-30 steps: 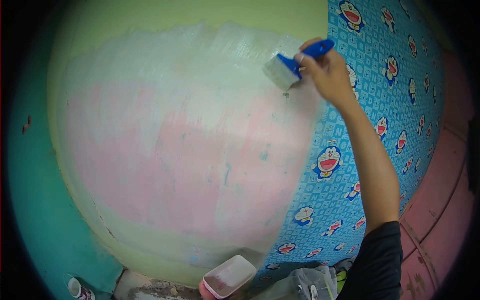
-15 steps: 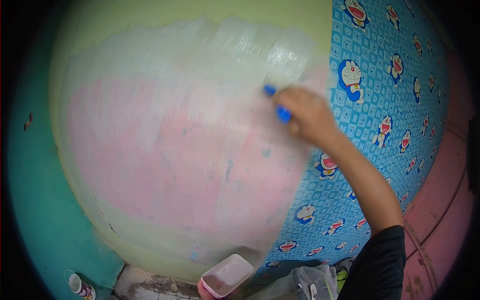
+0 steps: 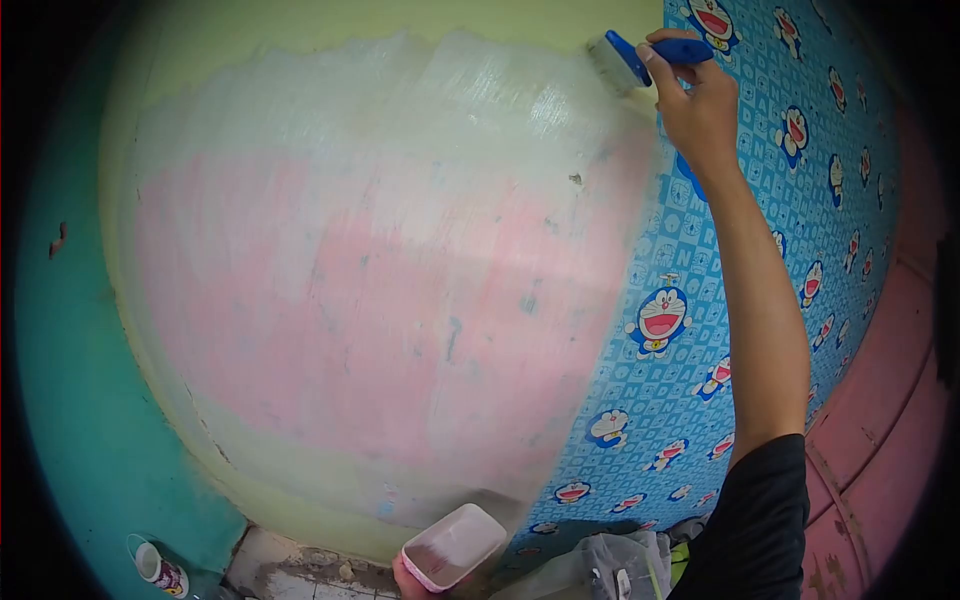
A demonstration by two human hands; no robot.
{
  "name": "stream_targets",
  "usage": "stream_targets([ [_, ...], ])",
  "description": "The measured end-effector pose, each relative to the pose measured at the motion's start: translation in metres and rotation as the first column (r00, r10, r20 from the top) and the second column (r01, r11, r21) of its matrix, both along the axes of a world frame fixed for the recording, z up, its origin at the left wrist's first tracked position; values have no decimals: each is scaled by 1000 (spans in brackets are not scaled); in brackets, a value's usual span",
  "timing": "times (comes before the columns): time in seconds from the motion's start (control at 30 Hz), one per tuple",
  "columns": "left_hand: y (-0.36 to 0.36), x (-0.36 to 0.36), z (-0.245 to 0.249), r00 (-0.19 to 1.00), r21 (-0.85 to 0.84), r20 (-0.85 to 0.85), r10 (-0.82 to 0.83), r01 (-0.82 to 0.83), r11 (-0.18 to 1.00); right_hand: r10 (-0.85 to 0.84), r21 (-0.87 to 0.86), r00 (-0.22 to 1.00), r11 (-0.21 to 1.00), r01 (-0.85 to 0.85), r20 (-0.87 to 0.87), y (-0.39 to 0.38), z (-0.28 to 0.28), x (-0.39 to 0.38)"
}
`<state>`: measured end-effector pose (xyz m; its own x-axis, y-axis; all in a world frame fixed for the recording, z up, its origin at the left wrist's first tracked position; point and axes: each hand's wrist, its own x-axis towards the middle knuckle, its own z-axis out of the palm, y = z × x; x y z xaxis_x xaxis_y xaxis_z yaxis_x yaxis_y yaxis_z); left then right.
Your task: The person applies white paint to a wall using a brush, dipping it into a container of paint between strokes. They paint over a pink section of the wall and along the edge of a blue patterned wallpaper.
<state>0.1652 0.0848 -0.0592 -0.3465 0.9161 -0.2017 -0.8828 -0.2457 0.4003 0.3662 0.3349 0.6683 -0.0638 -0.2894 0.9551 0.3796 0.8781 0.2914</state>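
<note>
High on the wall, my right hand (image 3: pixel 697 95) grips the blue handle of a wide paintbrush (image 3: pixel 622 62). Its pale bristles lie against the yellow-green wall, close to the edge of the blue patterned wallpaper (image 3: pixel 655 385). Around the brush the wall (image 3: pixel 400 270) shows a wet, whitish coat over yellow-green and pink paint. Low in the view, my left hand (image 3: pixel 408 580) holds a white and pink plastic tub (image 3: pixel 455 545) by its side; most of this hand is hidden. Inside the tub there is a pale, thin coating or liquid.
A teal wall (image 3: pixel 90 350) meets the painted wall on the left. On the floor at lower left stands a small bucket with a handle (image 3: pixel 160 570). Clear plastic bags (image 3: pixel 600 570) lie at the bottom beside my sleeve. A pink surface (image 3: pixel 880 460) is on the far right.
My right hand has moved up and to the right with the paintbrush, from mid-wall to near the top of the wallpaper edge. The left hand and tub stay almost in place.
</note>
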Motion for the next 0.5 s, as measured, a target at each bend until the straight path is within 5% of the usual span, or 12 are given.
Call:
stream_targets([
  [0.07,3,-7,-30,991,5,-130,7,-6,1000,-80,44,997,996,79,7,-6,-13,-3],
  [0.17,1,-8,-13,999,22,4,-52,52,998,-308,284,915,930,232,261,-7,-66,-12],
  [0.27,-6,-2,31,978,70,34,-207,204,976,-351,280,830,928,246,434,-14,-127,-13],
  [0.33,-10,6,57,976,35,-3,-216,216,976,-252,214,816,963,161,520,-20,-151,-11],
  [0.43,-12,10,69,970,46,-21,-243,244,969,-16,-105,818,990,93,574,-28,-149,-4],
  [0.5,-14,10,64,968,39,-18,-252,253,967,188,-466,892,885,27,410,-37,-125,0],
])
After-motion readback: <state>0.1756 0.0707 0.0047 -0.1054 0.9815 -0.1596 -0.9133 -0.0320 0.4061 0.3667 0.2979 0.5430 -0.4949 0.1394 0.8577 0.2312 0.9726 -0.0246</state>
